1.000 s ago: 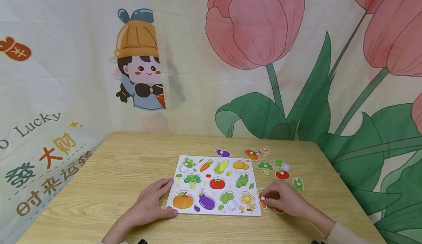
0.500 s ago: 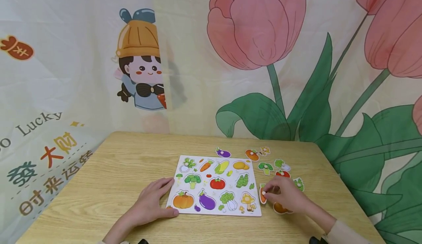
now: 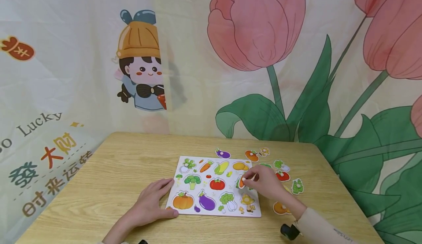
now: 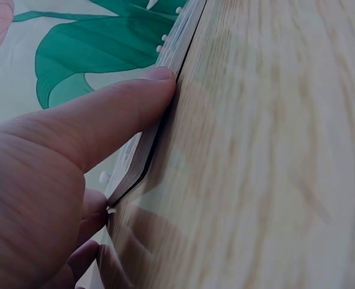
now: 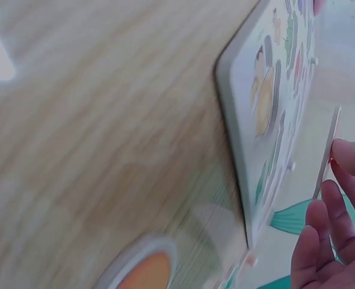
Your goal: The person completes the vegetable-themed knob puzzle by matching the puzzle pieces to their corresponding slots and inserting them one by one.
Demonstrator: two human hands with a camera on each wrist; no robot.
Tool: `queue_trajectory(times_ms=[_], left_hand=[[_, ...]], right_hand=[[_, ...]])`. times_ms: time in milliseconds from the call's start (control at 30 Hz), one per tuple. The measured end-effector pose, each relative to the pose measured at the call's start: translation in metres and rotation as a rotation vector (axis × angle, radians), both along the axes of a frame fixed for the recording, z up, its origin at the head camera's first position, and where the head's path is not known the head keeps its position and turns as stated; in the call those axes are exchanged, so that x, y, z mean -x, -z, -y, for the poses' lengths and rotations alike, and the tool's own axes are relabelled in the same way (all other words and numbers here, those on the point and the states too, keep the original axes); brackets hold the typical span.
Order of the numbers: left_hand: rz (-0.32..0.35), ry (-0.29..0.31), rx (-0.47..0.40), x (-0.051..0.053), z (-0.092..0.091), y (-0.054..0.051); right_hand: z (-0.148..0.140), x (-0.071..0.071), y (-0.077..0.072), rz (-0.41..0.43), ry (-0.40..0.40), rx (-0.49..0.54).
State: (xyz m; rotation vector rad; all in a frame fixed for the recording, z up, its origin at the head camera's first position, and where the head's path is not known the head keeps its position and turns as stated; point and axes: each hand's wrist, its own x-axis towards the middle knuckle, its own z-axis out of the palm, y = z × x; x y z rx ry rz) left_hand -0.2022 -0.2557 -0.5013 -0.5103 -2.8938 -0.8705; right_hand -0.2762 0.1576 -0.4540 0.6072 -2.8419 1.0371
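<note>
My right hand (image 3: 265,181) pinches a carrot puzzle piece (image 3: 241,182) by its knob, above the right part of a white vegetable puzzle board (image 3: 227,191). In the right wrist view the carrot piece (image 5: 328,153) appears edge-on between thumb and fingertips, apart from the board (image 5: 234,114). It covers part of the green vegetable picture below. At the board's near left corner rests my left hand (image 3: 151,202), thumb against the front edge and fingers by the left edge. The left wrist view shows that thumb (image 4: 123,111) extended against the board's side (image 4: 142,153).
Loose knobbed pieces lie beyond and right of the board: eggplant (image 3: 222,153), pumpkin (image 3: 251,156), mushroom (image 3: 265,151), bok choy (image 3: 281,165), tomato (image 3: 282,176), a green vegetable (image 3: 298,186) and a brownish-orange piece (image 3: 280,208). The wooden table (image 3: 132,156) meets a printed curtain (image 3: 188,71).
My right hand has lifted the carrot piece from the table beside the board and carried it left and away from me, over the board. The left hand stays put.
</note>
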Motion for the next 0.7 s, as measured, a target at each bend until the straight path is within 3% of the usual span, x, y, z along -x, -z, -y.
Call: queue_trajectory(times_ms=[700], left_hand=[[-0.004,-0.001,0.004,0.000,-0.001,0.000]], right_hand=[[0.083,0.033,0.014,0.076,0.118,0.105]])
